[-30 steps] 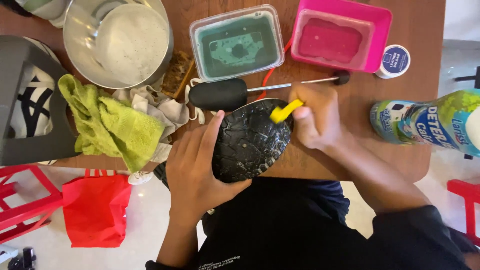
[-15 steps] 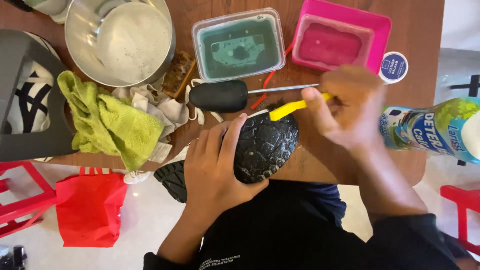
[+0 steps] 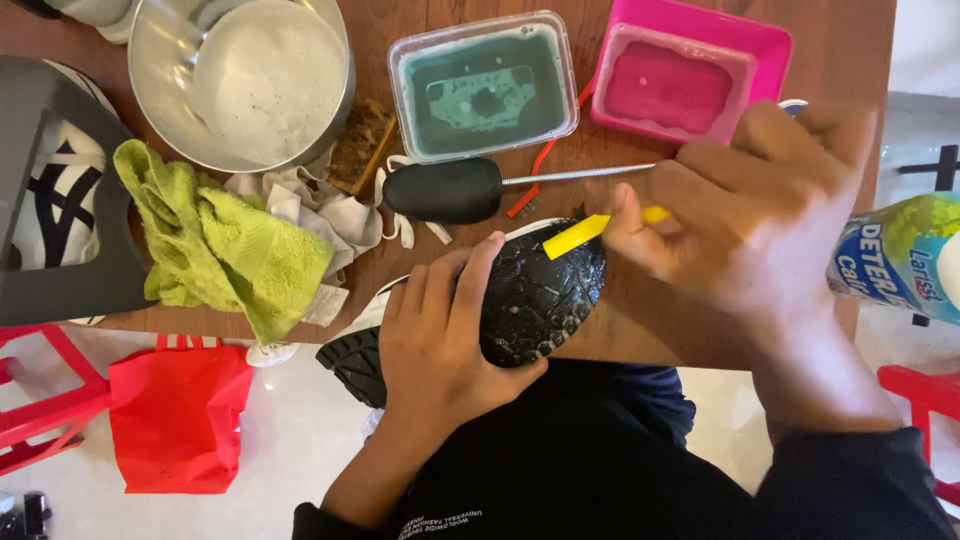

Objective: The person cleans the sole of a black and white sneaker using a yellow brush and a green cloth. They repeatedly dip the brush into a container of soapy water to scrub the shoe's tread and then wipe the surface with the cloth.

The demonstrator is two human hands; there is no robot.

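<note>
My left hand [image 3: 440,330] grips a shoe [image 3: 535,295] turned sole up, its black treaded sole facing me at the table's near edge. My right hand [image 3: 750,220] holds a small yellow brush [image 3: 580,232] whose end rests on the toe part of the sole. The hand is blurred and hides the brush's handle end.
On the brown table [image 3: 480,250] stand a metal bowl of white foam [image 3: 250,75], a clear tub of green liquid [image 3: 485,85], a pink tub [image 3: 690,75], a black shoe tree [image 3: 450,190], a green towel [image 3: 220,250]. A detergent bottle [image 3: 895,260] is right; a red bag [image 3: 175,420] lies below.
The shoe has turned and shifted right in my left hand. My right hand has moved up and right along the sole with the yellow brush.
</note>
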